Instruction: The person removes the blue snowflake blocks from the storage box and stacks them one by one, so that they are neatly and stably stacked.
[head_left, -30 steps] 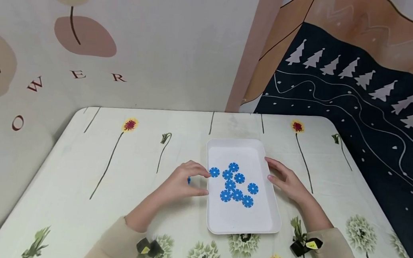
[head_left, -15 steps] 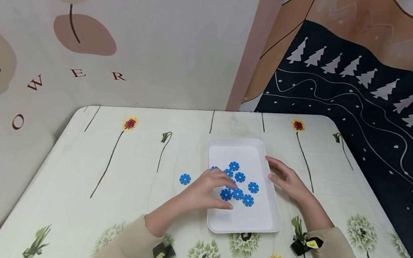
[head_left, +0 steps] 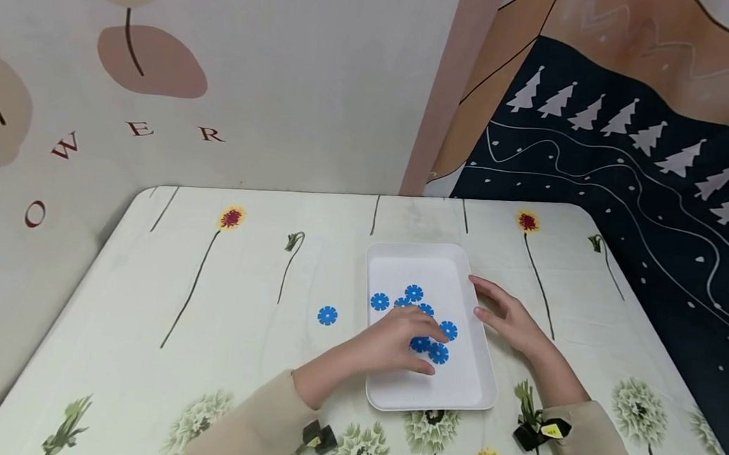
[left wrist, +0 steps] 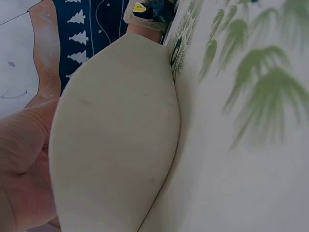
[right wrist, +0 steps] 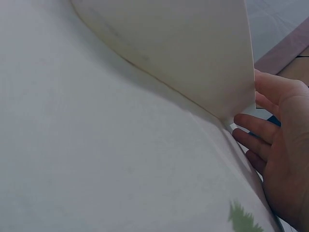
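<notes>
The left hand is held over the white tray, its thumb and fingers spread apart. By it some of the blue discs inside are partly hidden (one single disc is seen outside, on the flowered tablecloth). The tray's right edge is touched by the right hand, whose thumb and fingers are also spread.

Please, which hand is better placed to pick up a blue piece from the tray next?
Probably the left hand: it is over the tray, close to the blue pieces, while the right hand is at the tray's right edge.
</notes>
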A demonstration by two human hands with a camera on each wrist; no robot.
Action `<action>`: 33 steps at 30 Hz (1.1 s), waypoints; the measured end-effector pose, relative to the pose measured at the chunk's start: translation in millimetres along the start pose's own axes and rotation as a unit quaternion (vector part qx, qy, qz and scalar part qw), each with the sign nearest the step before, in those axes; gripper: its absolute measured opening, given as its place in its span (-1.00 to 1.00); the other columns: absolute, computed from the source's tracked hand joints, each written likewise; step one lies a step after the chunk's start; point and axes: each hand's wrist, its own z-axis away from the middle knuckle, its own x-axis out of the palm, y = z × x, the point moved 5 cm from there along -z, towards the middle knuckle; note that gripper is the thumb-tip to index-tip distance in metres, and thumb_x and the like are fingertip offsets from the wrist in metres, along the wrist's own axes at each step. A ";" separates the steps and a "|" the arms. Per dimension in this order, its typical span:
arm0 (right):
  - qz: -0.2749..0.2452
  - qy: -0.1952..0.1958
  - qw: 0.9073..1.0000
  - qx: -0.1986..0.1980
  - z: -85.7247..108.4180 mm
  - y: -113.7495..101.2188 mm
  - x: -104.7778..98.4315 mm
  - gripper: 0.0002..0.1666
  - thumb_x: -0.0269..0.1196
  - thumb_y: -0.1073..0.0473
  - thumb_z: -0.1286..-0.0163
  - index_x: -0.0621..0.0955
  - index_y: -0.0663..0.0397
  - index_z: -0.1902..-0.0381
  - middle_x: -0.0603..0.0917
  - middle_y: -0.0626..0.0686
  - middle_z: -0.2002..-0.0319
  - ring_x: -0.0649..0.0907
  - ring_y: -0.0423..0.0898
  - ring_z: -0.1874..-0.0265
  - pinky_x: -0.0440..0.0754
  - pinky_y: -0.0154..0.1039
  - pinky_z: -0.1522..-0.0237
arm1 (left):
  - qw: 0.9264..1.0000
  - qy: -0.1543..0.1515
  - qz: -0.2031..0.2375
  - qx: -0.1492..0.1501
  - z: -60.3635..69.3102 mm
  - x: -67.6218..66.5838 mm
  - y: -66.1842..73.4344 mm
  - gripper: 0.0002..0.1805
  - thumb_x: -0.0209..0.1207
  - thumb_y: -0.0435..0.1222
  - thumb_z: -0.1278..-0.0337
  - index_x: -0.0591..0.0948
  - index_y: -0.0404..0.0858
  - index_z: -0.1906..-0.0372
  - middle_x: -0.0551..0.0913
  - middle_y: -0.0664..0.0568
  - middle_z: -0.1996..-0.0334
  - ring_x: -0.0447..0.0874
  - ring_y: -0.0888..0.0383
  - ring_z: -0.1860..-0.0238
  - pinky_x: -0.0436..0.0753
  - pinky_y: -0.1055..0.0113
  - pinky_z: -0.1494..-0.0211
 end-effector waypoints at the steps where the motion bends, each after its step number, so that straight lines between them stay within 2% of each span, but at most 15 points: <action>1: 0.000 0.000 1.000 -0.001 0.0 -0.2 0.0 -0.35 0.15 0.33 -0.41 0.25 0.21 -0.41 0.35 0.31 -0.29 0.30 0.28 -0.29 0.19 -0.53 -0.16 | 1.000 -0.006 -0.002 -0.003 -2.1 2.2 -1.4 -0.50 0.44 -0.14 0.08 0.67 -0.18 -0.04 0.64 0.13 -0.01 0.46 0.23 -0.12 0.28 0.23 -0.26; 14: -0.006 -0.002 1.000 -0.010 -1.0 -0.7 0.1 -0.36 0.13 0.34 -0.42 0.24 0.25 -0.41 0.33 0.35 -0.29 0.29 0.30 -0.28 0.20 -0.55 -0.17 | 0.997 -0.074 -0.025 -0.020 -18.8 19.8 -17.2 -0.52 0.42 -0.19 0.04 0.65 -0.12 -0.08 0.61 0.18 -0.03 0.46 0.25 -0.09 0.34 0.24 -0.19; 21: -0.009 -0.001 1.000 -0.009 -1.0 -1.0 0.5 -0.35 0.13 0.34 -0.42 0.23 0.26 -0.41 0.31 0.36 -0.30 0.28 0.29 -0.28 0.20 -0.55 -0.17 | 0.995 -0.086 -0.030 -0.030 -22.8 24.5 -22.0 -0.54 0.43 -0.15 0.05 0.67 -0.09 -0.05 0.60 0.21 0.02 0.44 0.28 -0.04 0.33 0.22 -0.14; 33: -0.010 -0.002 1.000 -0.004 -0.5 -1.9 0.5 -0.35 0.13 0.33 -0.42 0.23 0.24 -0.42 0.31 0.36 -0.31 0.28 0.30 -0.29 0.21 -0.56 -0.15 | 0.993 -0.098 -0.062 -0.037 -27.9 30.2 -25.6 -0.56 0.44 -0.09 0.10 0.70 -0.02 0.01 0.56 0.25 0.08 0.41 0.31 0.04 0.24 0.35 0.05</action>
